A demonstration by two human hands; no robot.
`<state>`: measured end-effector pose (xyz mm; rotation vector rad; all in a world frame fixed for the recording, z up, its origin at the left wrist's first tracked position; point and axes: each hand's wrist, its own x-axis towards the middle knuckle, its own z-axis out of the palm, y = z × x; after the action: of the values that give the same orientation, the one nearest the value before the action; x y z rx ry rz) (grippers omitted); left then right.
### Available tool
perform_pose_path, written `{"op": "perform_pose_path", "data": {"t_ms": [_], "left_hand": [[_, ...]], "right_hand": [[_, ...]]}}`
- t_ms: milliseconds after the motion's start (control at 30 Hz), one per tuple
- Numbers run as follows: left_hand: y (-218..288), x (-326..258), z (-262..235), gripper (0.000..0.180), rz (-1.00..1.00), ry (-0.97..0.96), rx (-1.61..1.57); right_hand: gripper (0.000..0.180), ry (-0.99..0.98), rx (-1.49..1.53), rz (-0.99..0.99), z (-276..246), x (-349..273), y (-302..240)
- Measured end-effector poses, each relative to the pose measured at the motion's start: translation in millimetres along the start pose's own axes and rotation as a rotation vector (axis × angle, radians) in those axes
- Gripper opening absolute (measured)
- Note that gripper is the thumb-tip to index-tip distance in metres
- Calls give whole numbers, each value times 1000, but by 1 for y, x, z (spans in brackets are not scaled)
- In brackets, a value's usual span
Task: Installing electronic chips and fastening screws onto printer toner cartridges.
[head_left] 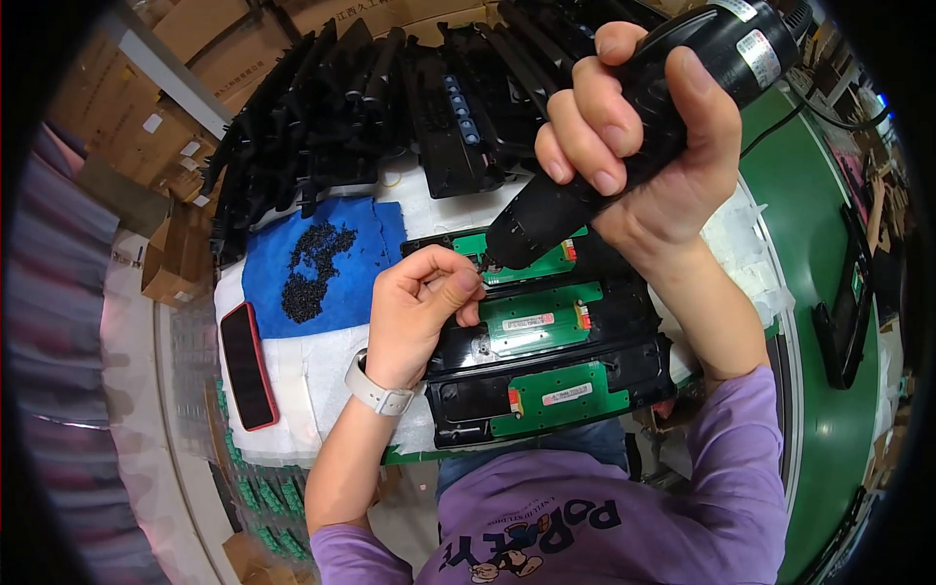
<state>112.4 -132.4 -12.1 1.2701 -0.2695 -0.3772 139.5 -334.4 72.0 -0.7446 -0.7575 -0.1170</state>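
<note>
- Firmly, the right hand (673, 190) holds a black power screwdriver (663, 93), fingers (604, 115) wrapped around its body.
- It slants nose-down to the farthest of three green circuit boards (548, 263).
- Beside its nose, the left hand's (414, 312) thumb and fingers pinch together; whether they hold anything is unclear.
- Small black pieces (307, 292) lie heaped on a blue cloth (268, 258).

I'd call this an electronics assembly workshop: green circuit boards (544, 341) in black casings (626, 317), a handheld power tool (663, 83), small black pieces (308, 292) heaped on blue cloth (265, 263). Cardboard boxes (122, 107) stand stacked close by.
</note>
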Motion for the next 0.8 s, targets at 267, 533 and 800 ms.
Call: {"op": "perform_pose_path", "data": {"t_ms": [267,533,800], "left_hand": [[1,0,-5,10,-67,-59,14],[0,2,2,21,42,7,117],[9,6,-12,15,132,112,-97]], "right_hand": [[37,83,28,60,11,-7,-1],[23,187,-64,189,-6,7,-2],[21,109,-540,221,-29,10,8]]}}
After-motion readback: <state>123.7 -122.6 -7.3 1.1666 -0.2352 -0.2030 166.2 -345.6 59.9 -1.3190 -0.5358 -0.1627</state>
